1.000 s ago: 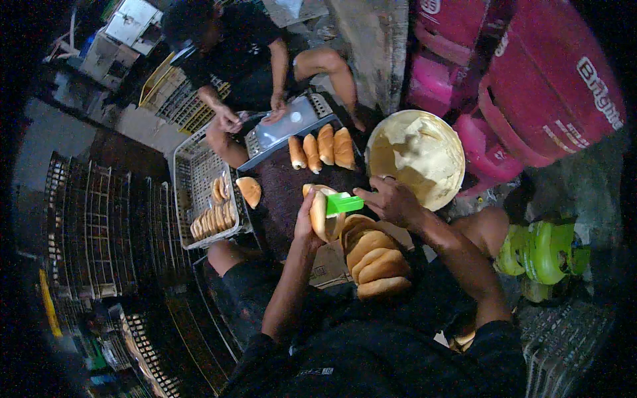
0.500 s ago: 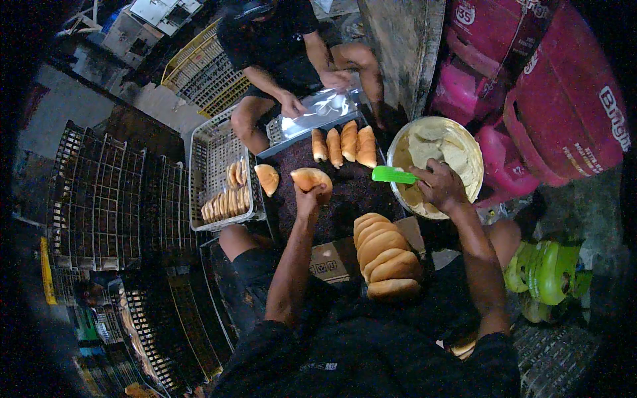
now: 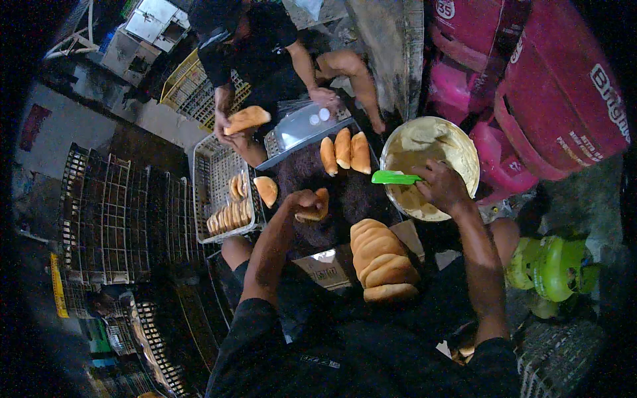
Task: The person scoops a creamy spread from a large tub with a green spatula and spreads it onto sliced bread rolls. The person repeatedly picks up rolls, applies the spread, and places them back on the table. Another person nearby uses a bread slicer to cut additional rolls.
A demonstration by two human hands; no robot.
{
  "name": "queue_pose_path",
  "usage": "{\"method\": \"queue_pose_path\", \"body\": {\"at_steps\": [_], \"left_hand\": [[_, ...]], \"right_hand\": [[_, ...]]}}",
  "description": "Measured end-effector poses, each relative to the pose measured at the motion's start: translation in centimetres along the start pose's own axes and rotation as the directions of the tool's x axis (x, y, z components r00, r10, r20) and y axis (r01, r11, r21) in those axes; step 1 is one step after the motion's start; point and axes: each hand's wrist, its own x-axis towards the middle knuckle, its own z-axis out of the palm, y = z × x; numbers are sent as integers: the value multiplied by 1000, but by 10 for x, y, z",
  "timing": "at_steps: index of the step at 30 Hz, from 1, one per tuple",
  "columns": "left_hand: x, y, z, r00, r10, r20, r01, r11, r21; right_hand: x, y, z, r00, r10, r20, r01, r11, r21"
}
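Note:
My left hand is closed round a golden bread bun, tilted low over a bed of dark grains. In my right hand is a spatula with a bright green blade, held at the left side of a round tub of pale cream. A row of overlapping buns lies close in front of me. Another cut bun rests at the left edge of the dark bed, and three long rolls lie at its far side.
Opposite me a person holds a long roll, with the other hand on clear plastic packaging over a grey tray. A white crate with several buns stands left. Pink gas cylinders and a green one stand right.
The bun in my left hand has turned and dipped toward the dark grains. The other person has picked up one long roll. My right hand and spatula stay almost in place.

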Motion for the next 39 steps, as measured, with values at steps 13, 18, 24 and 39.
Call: {"method": "queue_pose_path", "body": {"at_steps": [13, 18, 24, 39], "left_hand": [[-113, 64, 93, 708, 378, -596, -645, 691, -328], [-258, 140, 140, 474, 773, -423, -741, 609, 284], [-269, 126, 183, 671, 689, -274, -620, 724, 301], [-255, 145, 140, 568, 699, -434, -667, 700, 256]], "right_hand": [[-8, 41, 1, 865, 315, 392, -253, 946, -202], [-20, 63, -15, 673, 555, 490, -417, 831, -369], [-13, 65, -20, 623, 690, 368, -579, 723, -376], [-39, 77, 37, 583, 423, 694, -202, 903, -380]]}}
